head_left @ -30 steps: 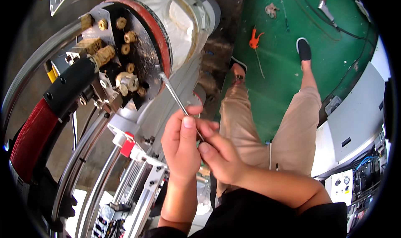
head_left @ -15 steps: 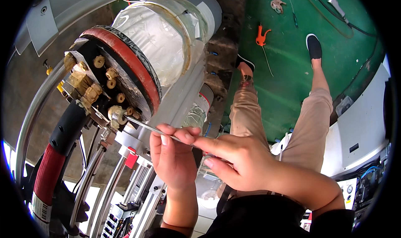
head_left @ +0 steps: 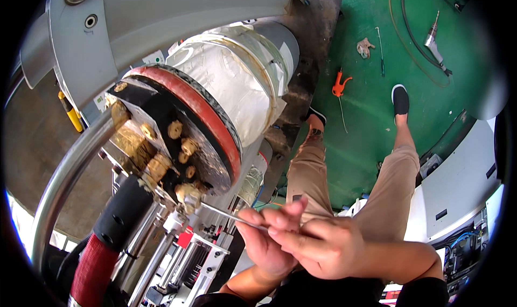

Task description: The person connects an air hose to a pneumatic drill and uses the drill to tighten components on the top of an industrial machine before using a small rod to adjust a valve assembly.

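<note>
A thin metal rod (head_left: pixel 219 211) is pinched in the curled fingers of my left hand (head_left: pixel 267 250). My right hand (head_left: pixel 329 249) is closed against the left, its fingertips on the rod's near end, which the fingers hide. The far end of the rod meets a crusted round fitting (head_left: pixel 189 197) low on the machine's black head. Several tan, residue-coated bolts and nuts (head_left: pixel 175 129) stick out of that head beside it. A red ring (head_left: pixel 188 89) runs around the head, and a wrapped, shiny cylinder (head_left: pixel 229 72) lies behind it.
A black and red hose (head_left: pixel 94 264) and a bent steel bar (head_left: pixel 70 178) stand at the left. Metal rails (head_left: pixel 177 264) lie below the head. On the green floor are an orange air gun (head_left: pixel 339 84), a crumpled rag (head_left: pixel 364 48), a thin tool (head_left: pixel 381 54) and a grey air tool (head_left: pixel 432 40).
The view has shifted, so the machine sits lower and further right. My hands have drawn closer together, and my left fingers are more curled. The rod's tip is still at the fitting.
</note>
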The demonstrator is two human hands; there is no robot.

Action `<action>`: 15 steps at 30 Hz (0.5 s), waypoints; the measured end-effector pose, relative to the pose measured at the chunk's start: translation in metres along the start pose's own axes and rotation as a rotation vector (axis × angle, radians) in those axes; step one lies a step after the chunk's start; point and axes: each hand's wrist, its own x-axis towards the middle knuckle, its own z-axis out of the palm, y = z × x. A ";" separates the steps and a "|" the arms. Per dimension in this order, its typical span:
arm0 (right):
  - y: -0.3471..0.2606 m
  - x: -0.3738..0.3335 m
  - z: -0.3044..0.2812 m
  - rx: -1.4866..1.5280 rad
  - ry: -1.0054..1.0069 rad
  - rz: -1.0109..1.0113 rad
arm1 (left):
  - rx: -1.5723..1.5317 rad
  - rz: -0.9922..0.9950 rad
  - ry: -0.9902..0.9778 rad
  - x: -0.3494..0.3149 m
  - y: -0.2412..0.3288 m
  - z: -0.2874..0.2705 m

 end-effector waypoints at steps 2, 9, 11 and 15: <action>-0.011 0.008 -0.002 0.170 0.052 0.097 | -0.163 -0.053 -0.081 -0.004 0.008 -0.005; -0.024 0.009 0.000 0.466 0.016 0.326 | -0.101 -0.029 0.050 -0.001 0.007 0.009; -0.024 0.005 0.006 0.546 0.004 0.387 | 0.016 -0.045 0.037 -0.002 0.002 0.010; -0.025 0.001 -0.002 0.380 -0.074 0.384 | 0.136 0.046 -0.014 -0.014 -0.010 0.000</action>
